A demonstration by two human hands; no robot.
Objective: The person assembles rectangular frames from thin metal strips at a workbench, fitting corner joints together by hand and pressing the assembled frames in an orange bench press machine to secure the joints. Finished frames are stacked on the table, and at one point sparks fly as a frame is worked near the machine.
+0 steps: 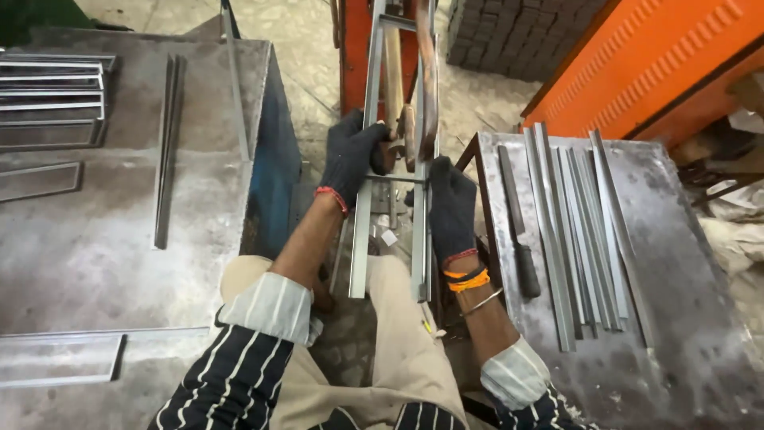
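Note:
Both my hands wear dark gloves. My left hand (pixel 350 155) grips the left rail of a narrow metal frame (pixel 362 239) made of two long grey angle bars joined by thin cross rods. My right hand (pixel 451 209) clasps the frame's right rail, just below a thin cross rod (pixel 395 178). The frame stands tilted between my knees and runs up toward an orange stand (pixel 354 56). A wooden handle (pixel 392 80) lies along the frame near my left hand. Rusty bars (pixel 427 72) sit on the frame's upper right side.
A steel table (pixel 103 239) on the left carries flat strips (pixel 165 151) and finished metal frames (pixel 52 99). A steel table (pixel 684 302) on the right holds several long angle bars (pixel 577 239) and a file with a black handle (pixel 517 227). An orange machine housing (pixel 660 56) and stacked bricks (pixel 509 32) stand behind.

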